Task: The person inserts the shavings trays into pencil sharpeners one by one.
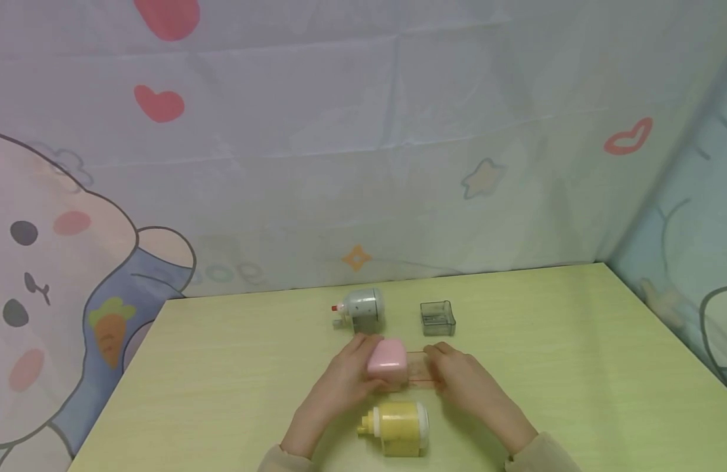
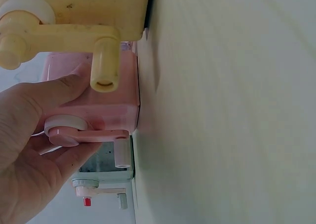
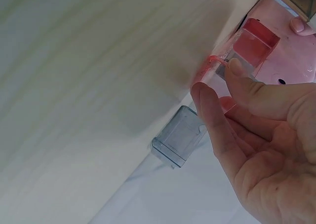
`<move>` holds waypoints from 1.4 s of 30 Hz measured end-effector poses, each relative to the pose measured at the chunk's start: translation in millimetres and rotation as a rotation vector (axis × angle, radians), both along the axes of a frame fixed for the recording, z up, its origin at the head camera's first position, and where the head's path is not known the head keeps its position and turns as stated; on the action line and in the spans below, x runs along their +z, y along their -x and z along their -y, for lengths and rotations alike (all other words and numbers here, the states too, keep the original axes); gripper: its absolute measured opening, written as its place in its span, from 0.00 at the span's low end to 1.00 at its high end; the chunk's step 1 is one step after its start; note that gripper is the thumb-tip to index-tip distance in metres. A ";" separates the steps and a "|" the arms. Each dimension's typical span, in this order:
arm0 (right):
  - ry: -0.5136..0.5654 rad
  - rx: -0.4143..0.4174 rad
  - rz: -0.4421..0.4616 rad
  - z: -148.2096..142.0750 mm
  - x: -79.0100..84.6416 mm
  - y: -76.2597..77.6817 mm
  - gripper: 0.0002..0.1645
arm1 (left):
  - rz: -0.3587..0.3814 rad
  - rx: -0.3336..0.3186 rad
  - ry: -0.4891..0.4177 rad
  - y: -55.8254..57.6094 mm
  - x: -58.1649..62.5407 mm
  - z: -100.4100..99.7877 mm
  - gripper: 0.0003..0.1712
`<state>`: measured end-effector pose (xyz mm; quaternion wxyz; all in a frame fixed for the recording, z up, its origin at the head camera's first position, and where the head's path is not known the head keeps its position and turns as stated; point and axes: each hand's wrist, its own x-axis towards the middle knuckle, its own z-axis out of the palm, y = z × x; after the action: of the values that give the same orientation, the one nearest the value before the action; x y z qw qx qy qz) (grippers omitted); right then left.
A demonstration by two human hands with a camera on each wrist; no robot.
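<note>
My left hand (image 1: 350,375) grips the body of a pink crank pencil sharpener (image 1: 388,359), thumb on the near side and fingers on the far side. In the left wrist view its pink crank (image 2: 101,136) points toward the camera. From the sharpener's right side sticks out a clear reddish shavings drawer (image 1: 421,368). My right hand (image 1: 462,377) pinches the outer end of this drawer between thumb and fingers. In the right wrist view a dark red opening (image 3: 253,43) shows in the pink body, beside the drawer and thumb.
Nearer me lies a yellow crank sharpener (image 1: 398,421), close between the forearms. Behind the left hand is a grey sharpener (image 1: 364,307) with a red-tipped knob. A loose clear grey drawer (image 1: 438,318) sits to its right. A printed curtain (image 1: 316,196) hangs along the table's (image 1: 546,328) back edge.
</note>
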<state>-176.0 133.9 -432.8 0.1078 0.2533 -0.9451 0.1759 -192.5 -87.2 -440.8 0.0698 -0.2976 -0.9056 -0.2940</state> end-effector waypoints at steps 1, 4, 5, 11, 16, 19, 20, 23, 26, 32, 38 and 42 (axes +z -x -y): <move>0.002 0.000 -0.001 0.0 -0.3 0.1 0.29 | -0.004 -0.002 0.002 0.0 0.1 -0.3 0.38; 0.003 0.000 -0.007 0.1 -0.9 0.4 0.29 | -0.002 -0.002 0.006 0.3 0.1 -1.1 0.38; 0.003 0.000 -0.009 0.1 -1.0 0.5 0.29 | 0.000 -0.001 0.008 0.4 -0.1 -1.4 0.39; 0.005 -0.001 -0.008 -0.2 -1.1 0.9 0.29 | 0.007 0.004 0.013 -0.1 -0.6 -3.4 0.39; 0.011 0.007 -0.009 0.1 -1.2 0.4 0.29 | 0.000 0.007 0.024 -0.2 -1.8 -4.3 0.39; 0.013 0.014 -0.009 1.2 -0.5 0.3 0.30 | 0.000 0.007 0.024 -0.2 -2.0 -4.6 0.39; 0.013 0.016 -0.010 1.7 -0.2 0.2 0.30 | 0.001 0.006 0.023 -0.3 -1.9 -4.8 0.39; 0.016 0.022 -0.006 3.1 0.9 0.1 0.30 | 0.006 0.001 0.021 -0.3 -1.8 -5.5 0.39; 0.015 0.019 -0.002 4.0 1.3 0.2 0.30 | 0.005 -0.005 0.018 -0.1 -1.1 -6.4 0.39; 0.017 0.020 -0.006 4.3 0.5 0.7 0.31 | 0.014 -0.001 0.015 0.0 0.1 -7.6 0.38; 0.026 0.034 -0.008 4.8 0.7 -0.2 0.30 | 0.014 -0.002 0.015 -0.2 -0.1 -8.3 0.39; 0.028 0.033 -0.004 4.3 0.3 -1.0 0.30 | 0.004 -0.011 0.014 0.9 -1.3 -10.2 0.39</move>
<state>-175.0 129.6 -432.6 0.1104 0.2678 -0.9380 0.1901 -193.3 -77.1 -442.1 0.0644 -0.3025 -0.9061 -0.2886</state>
